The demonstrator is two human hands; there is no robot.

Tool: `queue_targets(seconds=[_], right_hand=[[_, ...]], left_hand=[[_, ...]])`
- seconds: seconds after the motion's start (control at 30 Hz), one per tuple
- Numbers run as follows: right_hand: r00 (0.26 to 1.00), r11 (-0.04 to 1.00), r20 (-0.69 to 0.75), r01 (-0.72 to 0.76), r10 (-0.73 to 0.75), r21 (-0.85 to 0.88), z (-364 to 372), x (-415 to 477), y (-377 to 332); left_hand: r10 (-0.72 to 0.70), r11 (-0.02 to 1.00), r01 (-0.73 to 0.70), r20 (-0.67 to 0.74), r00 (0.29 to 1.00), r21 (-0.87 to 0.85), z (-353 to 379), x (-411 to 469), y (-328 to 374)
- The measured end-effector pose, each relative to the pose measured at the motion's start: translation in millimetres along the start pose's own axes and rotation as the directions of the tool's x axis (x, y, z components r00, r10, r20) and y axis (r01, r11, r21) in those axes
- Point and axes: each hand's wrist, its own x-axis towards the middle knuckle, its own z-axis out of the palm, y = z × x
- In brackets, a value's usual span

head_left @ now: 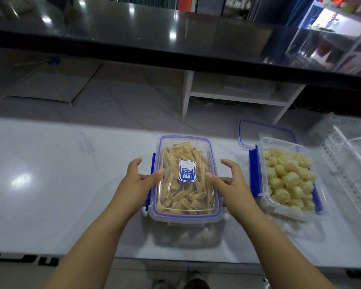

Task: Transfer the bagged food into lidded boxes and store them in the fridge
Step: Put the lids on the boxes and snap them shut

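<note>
**Lid going on the strip box, both thumbs down**

Head view. From my remote seat, the clear rectangular plastic box of tan dried strips sits mid-counter on the white glossy marble-look worktop, directly in front of the person. Its transparent blue-rimmed lid with a blue sticker lies flat on top. The blue side latch on the left sticks outward, so I judge the box isn't clipped yet.

The left hand and right hand flank the box. Each thumb presses on the lid edge and the fingers are spread loosely over the side. Neither hand is wrapped round the box. I read this as seating the lid squarely before snapping the latches.

Just right of it, the second clear box of pale yellow knobbly round pieces is uncovered. Its own blue-rimmed lid lies behind and partly under it.

Far right is a white perforated plastic basket. No fridge is in sight.
</note>
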Motion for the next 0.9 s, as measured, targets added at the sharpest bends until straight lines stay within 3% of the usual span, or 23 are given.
queue_targets(seconds=[0.1,0.3,0.37,0.47,0.73,0.9], right_hand=[[0.995,0.998,-0.093,-0.025,0.02,-0.052,-2.5,-2.3,-2.6],[0.994,0.98,-0.056,0.08,-0.092,-0.182,3.6,-5.1,-0.1],[0.988,0.942,-0.062,0.118,-0.144,-0.315,7.3,-4.9,-0.1],[0.975,0.801,-0.066,0.133,-0.21,-0.583,9.7,3.6,-2.6],[0.981,0.78,-0.037,0.13,-0.193,-0.612,6.6,13.8,-17.7],[0.98,0.674,0.081,0.185,-0.183,-0.715,-20.5,6.0,-35.1]], left_hand=[[0.035,0.988,-0.023,-0.082,0.996,0.151,-1.5,-0.5,-1.1],[0.22,0.948,-0.208,-0.024,0.975,0.242,-0.1,-2.7,-4.8],[0.255,0.904,-0.236,-0.005,0.967,0.357,2.7,-2.7,-4.5],[0.313,0.813,-0.271,0.007,0.95,0.514,4.9,1.9,-0.5],[0.27,0.768,-0.237,0.035,0.962,0.595,-5.0,16.8,14.4],[0.338,0.611,-0.214,-0.007,0.941,0.762,-7.3,12.6,30.0]])
